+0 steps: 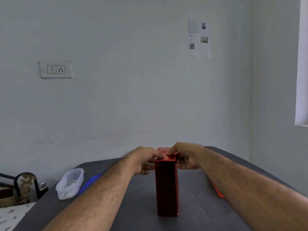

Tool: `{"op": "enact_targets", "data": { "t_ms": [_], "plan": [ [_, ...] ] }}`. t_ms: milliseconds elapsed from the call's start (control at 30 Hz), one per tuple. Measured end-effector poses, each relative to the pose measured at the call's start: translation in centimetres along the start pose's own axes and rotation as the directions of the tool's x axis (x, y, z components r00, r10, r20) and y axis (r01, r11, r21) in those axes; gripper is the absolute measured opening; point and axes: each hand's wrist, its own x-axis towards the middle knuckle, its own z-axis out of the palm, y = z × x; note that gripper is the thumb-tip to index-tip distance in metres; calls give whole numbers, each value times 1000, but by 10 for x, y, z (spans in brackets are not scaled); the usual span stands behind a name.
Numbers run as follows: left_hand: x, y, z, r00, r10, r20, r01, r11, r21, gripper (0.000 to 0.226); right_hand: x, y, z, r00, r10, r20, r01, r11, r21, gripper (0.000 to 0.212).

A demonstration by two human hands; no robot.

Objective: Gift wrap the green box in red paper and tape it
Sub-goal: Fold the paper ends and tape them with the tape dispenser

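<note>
head view: box [166,185], fully covered in red paper [165,158], stands upright mid-table [133,205], long axis vertical. both hands at its top end, equally near: left hand [143,161] from the left, right hand [185,158] from the right. thumbs press the top fold flat, other fingers curl round the sides. top flap looks untaped; can't see tape.

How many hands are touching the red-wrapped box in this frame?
2. The left hand holds the top of the red-wrapped box from its left side, and the right hand from its right side, thumbs pressing the folded paper on top.
</note>
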Motion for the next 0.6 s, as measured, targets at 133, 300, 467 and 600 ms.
{"op": "enact_targets", "data": {
  "t_ms": [133, 300, 467, 600],
  "plan": [
    [-5, 5, 0, 999, 41, -25, -42, 999, -1, 27, -5, -5, -2, 1000, 2, -15, -2, 1000, -9, 11],
    [-8, 7, 1, 962, 231, -148, -216, 970, 112, 6, -23, -9, -8, 999, -36, -18, 35, 999, -21, 37],
    [-10, 6, 1, 884, 427, -190, -403, 902, 154, 7, -33, -8, -24, 993, -100, -63, 98, 995, -29, 59],
    [-24, 15, 10, 787, 592, -175, -517, 787, 338, 4, -28, -4, -38, 987, -124, -106, 126, 992, 9, 75]
  ]
}}
